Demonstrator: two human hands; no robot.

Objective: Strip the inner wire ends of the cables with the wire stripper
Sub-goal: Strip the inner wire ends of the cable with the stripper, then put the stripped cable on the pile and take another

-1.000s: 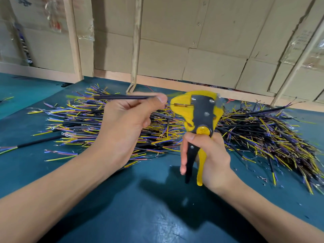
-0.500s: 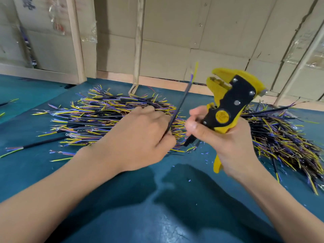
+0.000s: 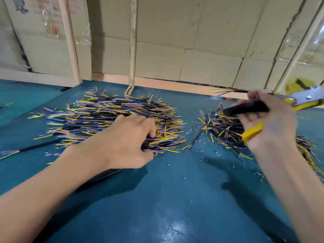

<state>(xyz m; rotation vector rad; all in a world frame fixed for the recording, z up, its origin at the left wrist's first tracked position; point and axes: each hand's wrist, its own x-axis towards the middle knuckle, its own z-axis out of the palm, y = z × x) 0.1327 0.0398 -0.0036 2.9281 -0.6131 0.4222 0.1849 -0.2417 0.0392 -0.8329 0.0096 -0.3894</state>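
Note:
My right hand (image 3: pixel 270 125) grips the yellow and black wire stripper (image 3: pixel 298 100) by its handles, far right above the right pile, blurred by motion. A black cable (image 3: pixel 240 91) with yellow and purple ends sticks out leftward from behind that hand's fingers. My left hand (image 3: pixel 128 142) lies on the near right edge of the left pile of cables (image 3: pixel 98 113), its fingers and thumb curled round cable ends there. The right pile of cables (image 3: pixel 220 127) lies under my right hand.
A blue-green mat (image 3: pixel 175 199) covers the table, with small bits of stripped insulation (image 3: pixel 217 152) scattered between the piles. One loose cable (image 3: pixel 35 146) lies at the left. Cardboard panels and wooden battens (image 3: pixel 133 41) close off the back.
My left hand let go of the upright cable and dropped onto the left pile. My right hand swung right with the stripper, the cable now sticking out behind its fingers.

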